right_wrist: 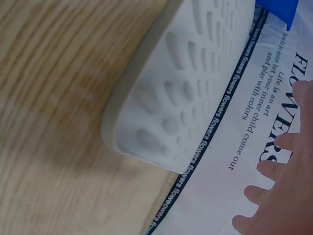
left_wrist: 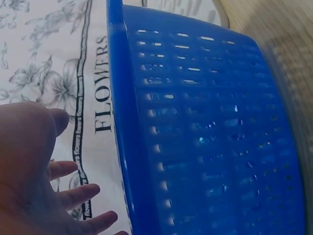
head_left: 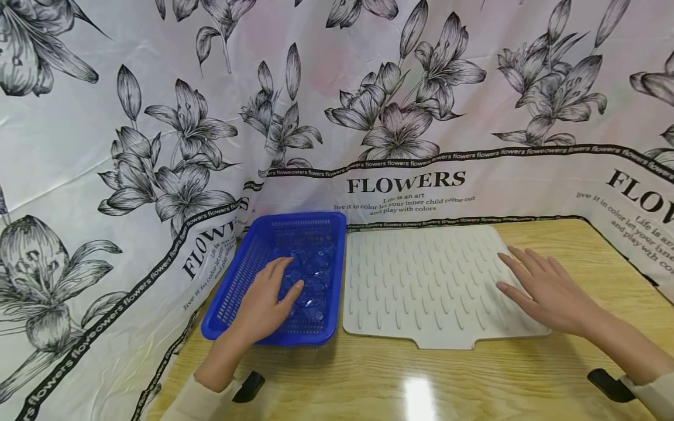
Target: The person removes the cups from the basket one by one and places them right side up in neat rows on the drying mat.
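A blue plastic basket [head_left: 316, 338] stands on the left of the table, with slotted walls. Inside lie several see-through, round-rimmed pieces [head_left: 310, 290] that look like glasses; their exact shapes are hard to make out. My left hand [head_left: 263, 307] hovers over the basket's near left part, fingers loosely spread and holding nothing. To the right lies a flat white ribbed board [head_left: 416, 280] with a spout-like lip at its front. My right hand [head_left: 547, 292] is over the board's right edge, fingers extended, with nothing in it.
A wooden table [head_left: 368, 386] carries both basket and board, which lie close side by side. A white curtain [head_left: 295, 193] with black flower prints and lettering hangs behind and along the left side. Dark straps [head_left: 249, 387] show at the wrists.
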### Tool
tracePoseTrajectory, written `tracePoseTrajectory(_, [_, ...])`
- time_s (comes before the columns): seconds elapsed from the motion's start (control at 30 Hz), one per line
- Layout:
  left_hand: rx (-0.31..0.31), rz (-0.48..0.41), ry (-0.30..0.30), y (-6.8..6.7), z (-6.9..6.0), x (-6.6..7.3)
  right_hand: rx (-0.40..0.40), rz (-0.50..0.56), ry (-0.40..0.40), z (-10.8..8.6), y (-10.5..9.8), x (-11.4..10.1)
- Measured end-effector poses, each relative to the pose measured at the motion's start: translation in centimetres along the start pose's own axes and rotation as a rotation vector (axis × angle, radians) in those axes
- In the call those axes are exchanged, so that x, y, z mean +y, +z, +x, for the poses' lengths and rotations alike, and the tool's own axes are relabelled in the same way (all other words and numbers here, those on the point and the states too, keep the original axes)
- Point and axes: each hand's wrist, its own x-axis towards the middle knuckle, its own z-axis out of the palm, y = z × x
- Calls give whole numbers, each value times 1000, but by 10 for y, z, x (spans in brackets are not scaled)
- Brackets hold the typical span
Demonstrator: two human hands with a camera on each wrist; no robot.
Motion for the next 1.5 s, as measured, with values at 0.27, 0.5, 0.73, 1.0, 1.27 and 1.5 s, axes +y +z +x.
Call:
tracePoseTrajectory(0.27, [19,-12,-32,-1,-3,-10,-13,35,41,-13,6,6])
tracePoseTrajectory(0.5, [-36,-79,-104,-2,-4,-22,-6,32,51,-23,12,15])
tracePoseTrajectory(0.73, [-123,-179,-190,-8,-2,-34,-17,52,59,-33,20,19])
tracePoseTrajectory(1.0, [-179,-203,-264,-10,-2,-39,-62,55,75,-38,29,17])
tracePoseTrajectory(1.27, [-220,-221,-307,-8,-3,-42,-149,86,119,-47,35,15])
tracePoseTrajectory(1.5, [-241,-218,-330,-6,-1,-43,-213,98,151,-52,40,15])
